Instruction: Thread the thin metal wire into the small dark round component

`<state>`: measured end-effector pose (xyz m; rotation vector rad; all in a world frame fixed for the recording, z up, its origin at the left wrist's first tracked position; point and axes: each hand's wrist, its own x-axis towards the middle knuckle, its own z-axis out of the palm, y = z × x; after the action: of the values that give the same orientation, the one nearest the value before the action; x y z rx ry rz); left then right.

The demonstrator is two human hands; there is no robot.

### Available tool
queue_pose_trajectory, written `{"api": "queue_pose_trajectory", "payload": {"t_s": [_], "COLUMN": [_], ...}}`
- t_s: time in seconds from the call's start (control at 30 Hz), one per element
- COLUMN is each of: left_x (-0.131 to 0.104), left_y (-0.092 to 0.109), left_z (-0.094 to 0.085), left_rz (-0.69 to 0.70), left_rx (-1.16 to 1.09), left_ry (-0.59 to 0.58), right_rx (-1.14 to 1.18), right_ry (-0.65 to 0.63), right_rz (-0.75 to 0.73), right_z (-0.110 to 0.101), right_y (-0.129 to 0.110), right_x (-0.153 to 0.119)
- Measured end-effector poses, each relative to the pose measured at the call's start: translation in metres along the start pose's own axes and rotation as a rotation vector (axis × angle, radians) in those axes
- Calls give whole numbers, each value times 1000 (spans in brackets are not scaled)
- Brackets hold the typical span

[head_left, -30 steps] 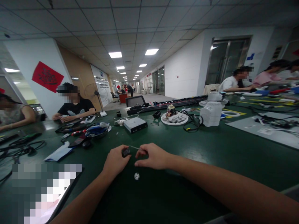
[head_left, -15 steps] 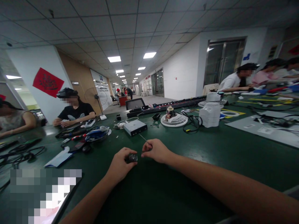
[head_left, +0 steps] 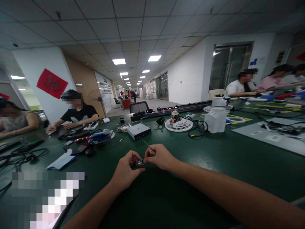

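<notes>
My left hand [head_left: 126, 170] is closed around a small, dark, shiny cylindrical metal part [head_left: 140, 163], held between thumb and fingers above the green table. A thin metal rod [head_left: 148, 145] sticks out of my right hand [head_left: 159, 156], pointing up and to the left. The right fingertips are pinched together and touch the near end of the metal part. Whether they hold something else small there, I cannot tell. Just beyond both hands lies a grey optical disc drive [head_left: 139, 131].
Farther back stand a white fan grille with a motor [head_left: 178, 124] and a white plastic housing [head_left: 215, 120], with black cables [head_left: 199, 127] between them. At left are a bowl of blue stuff [head_left: 101, 137], a blue cloth [head_left: 61, 159] and cables. People sit at both sides.
My left hand has moved right and slightly up with the metal part, which now meets my right fingertips; before, there was a gap. The rod stays in my right hand.
</notes>
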<state>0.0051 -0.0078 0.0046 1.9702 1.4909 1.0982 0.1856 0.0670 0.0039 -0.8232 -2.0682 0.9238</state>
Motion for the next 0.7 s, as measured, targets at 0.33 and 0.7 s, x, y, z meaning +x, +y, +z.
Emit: {"api": "queue_pose_trajectory", "payload": {"t_s": [0.33, 0.7], "left_x": [1, 1], "left_y": [-3, -5], "left_z": [1, 3], "left_rz": [2, -19], "left_rx": [30, -22], "left_ry": [26, 9], "right_rx": [-10, 3], "right_ry": [-15, -50], "right_rz": [1, -161], "right_z": [-5, -1], "right_y": [2, -7], "right_x": [0, -7]}}
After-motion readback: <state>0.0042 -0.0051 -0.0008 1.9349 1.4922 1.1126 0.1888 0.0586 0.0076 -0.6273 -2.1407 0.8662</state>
